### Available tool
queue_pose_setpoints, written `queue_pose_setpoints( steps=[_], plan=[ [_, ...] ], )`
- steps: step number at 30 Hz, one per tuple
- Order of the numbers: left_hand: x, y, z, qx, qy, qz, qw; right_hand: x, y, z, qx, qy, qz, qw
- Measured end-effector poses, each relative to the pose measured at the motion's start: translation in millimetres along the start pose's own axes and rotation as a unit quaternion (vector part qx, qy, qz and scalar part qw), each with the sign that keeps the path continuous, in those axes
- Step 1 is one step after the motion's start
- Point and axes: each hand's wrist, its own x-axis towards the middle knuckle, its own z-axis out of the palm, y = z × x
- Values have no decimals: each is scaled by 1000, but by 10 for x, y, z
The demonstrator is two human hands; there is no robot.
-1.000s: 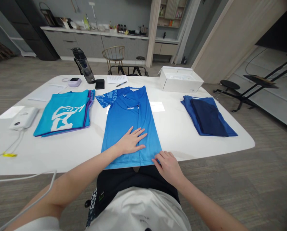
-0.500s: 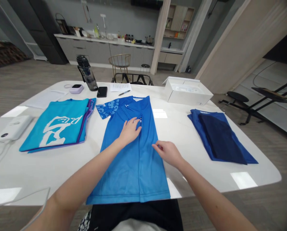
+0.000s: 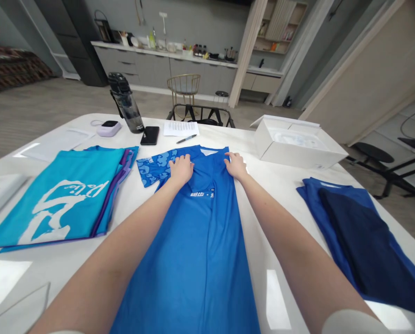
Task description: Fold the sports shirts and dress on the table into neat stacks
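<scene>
A blue T-shirt lies lengthwise before me, its right side folded inward and a patterned sleeve sticking out to the left. White lettering crosses its chest. My left hand rests on the shirt beside that sleeve, fingers bent and a little apart, tips on the cloth. At the right shoulder, next to the collar, my right hand has its fingers closed on the shirt's folded edge. The shirt's hem runs out of view at the bottom.
Folded turquoise and purple shirts lie left; folded navy clothes lie right. A white box stands at the back right. Toward the back left are a water bottle, phone, pen and printed sheet.
Both hands have moved away from me up the shirt, the left from the chest, the right from the side edge to the shoulder. The view has moved closer to the table.
</scene>
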Motion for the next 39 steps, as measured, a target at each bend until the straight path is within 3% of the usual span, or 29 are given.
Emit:
queue_pose_setpoints(
  steps=[8,14,20,25,31,35,39],
  plan=[
    [187,-213,96,-33,-15,-18,999,614,87,213,-18,8,-3,1000],
    [264,-320,64,-45,-10,4,999,864,178,304,-54,13,-16,998],
    [235,-278,-5,-16,-20,74,997,915,269,327,-35,53,-54,997],
    [205,-256,18,18,-41,33,998,896,295,355,-22,43,-32,998],
    [299,-328,-77,-71,-19,25,997,915,273,349,4,65,-12,998],
    [300,-474,-101,-45,2,4,999,858,187,351,-30,53,2,998],
    [248,-808,-130,58,33,-28,997,733,-64,350,-93,81,-19,992]
  ],
)
